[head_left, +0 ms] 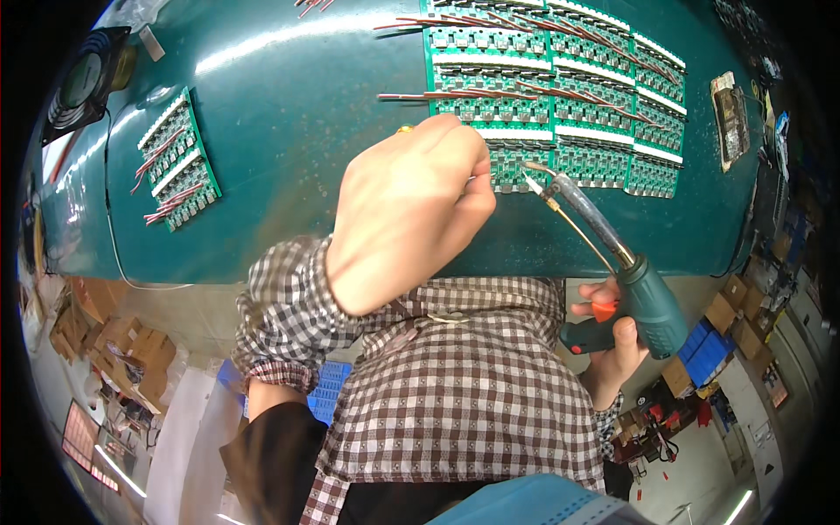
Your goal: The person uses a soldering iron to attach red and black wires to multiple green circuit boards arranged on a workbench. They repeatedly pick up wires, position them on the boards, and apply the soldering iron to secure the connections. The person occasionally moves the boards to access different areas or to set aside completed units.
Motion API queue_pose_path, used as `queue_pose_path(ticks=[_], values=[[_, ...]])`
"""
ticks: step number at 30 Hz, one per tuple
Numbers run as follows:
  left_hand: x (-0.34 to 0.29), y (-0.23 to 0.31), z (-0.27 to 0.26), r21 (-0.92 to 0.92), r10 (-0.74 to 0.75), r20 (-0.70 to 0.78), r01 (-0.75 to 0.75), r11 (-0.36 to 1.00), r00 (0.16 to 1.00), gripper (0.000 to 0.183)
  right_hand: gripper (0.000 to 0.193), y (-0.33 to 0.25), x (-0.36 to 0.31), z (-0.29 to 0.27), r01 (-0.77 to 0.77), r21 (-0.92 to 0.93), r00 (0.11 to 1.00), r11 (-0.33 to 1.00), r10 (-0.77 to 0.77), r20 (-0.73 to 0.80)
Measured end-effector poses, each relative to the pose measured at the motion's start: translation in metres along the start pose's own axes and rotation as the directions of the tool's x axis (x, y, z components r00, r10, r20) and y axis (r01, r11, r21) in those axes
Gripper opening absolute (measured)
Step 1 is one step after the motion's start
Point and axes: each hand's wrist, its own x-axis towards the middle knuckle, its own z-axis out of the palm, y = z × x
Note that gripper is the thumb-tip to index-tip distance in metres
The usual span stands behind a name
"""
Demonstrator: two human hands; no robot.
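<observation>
Your soldering gun (643, 302) has a matt green plastic body and a dull metal barrel (glossy orange trigger). At twelve o'clock, green circuit boards (560, 96) look satin; the teal table (289, 131) shines glossy.

Bare mat (289, 157) between small board stack (178, 162) and board rows (560, 96)

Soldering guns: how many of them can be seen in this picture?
1. The green soldering gun is in the right hand, at the near table edge, its tip toward the circuit boards near the left hand.
</observation>
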Motion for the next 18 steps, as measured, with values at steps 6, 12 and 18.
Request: queue_pose_path(ticks=[6, 12, 18], values=[[-0.0009, -0.0089, 0.0069, -0.006, -0.055, 0.038, 0.055, 0.998, 0.998, 0.010, 0.048, 0.0004, -0.0013, -0.0004, -0.001, -0.005, 1.000, 1.000, 0.001, -0.009], [-0.0010, -0.0092, 0.0086, -0.029, -0.082, 0.040, 0.083, 0.996, 0.996, 0.009, 0.047, 0.0017, -0.0023, -0.0011, 0.005, 0.001, 1.000, 1.000, -0.005, 0.020], [-0.0015, -0.0088, 0.0089, -0.084, -0.125, 0.022, 0.127, 0.988, 0.992, 0.009, 0.044, 0.0017, -0.0042, 0.0026, -0.023, 0.007, 0.999, 1.000, 0.023, 0.024]])
